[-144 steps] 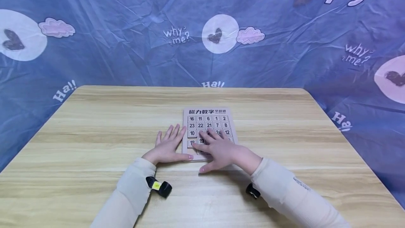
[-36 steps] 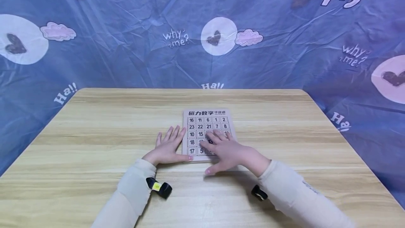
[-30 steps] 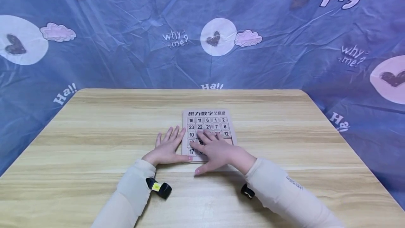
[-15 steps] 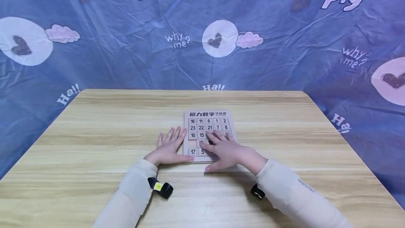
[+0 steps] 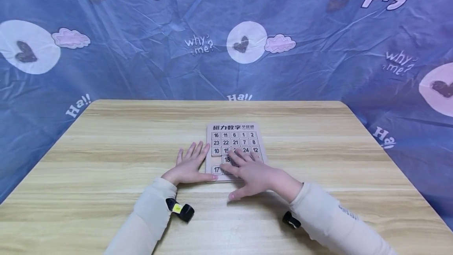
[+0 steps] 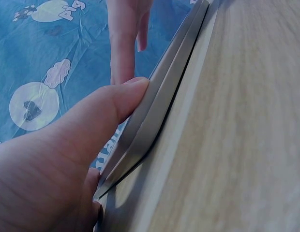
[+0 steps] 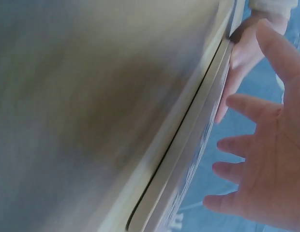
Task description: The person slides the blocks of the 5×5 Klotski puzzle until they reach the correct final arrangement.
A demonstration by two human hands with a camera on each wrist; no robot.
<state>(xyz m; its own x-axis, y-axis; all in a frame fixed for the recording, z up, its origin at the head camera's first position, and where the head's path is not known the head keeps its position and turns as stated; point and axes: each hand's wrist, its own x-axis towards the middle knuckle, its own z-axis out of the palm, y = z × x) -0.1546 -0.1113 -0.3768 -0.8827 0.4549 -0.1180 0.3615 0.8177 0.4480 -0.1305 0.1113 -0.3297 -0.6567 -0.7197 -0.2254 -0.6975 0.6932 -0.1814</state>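
Note:
A number sliding puzzle (image 5: 260,131) lies flat on the table, its square tiles printed with black numbers. In its fourth row the leftmost slot (image 5: 216,160) is bare, between tile 10 (image 5: 216,151) above and tile 17 (image 5: 216,170) below. My left hand (image 5: 187,169) lies along the board's left edge with fingers extended; its thumb (image 6: 133,94) presses on the near rim. Over the lower right tiles spreads my right hand (image 5: 253,174), index fingertip close beside tile 17. In the right wrist view its fingers (image 7: 237,145) are apart and hold nothing. Several tiles are hidden beneath it.
The wood-grain table (image 5: 141,125) extends around the board on all sides. A blue patterned cloth (image 5: 159,58) hangs behind and beside it. Black wrist straps with cameras (image 5: 185,211) sit on both sleeves.
Tile 18 has slid one slot right, leaving the fourth row's left slot bare; earlier the bare slot was at bottom left. My right hand shifted right and slightly nearer. My left hand stays put.

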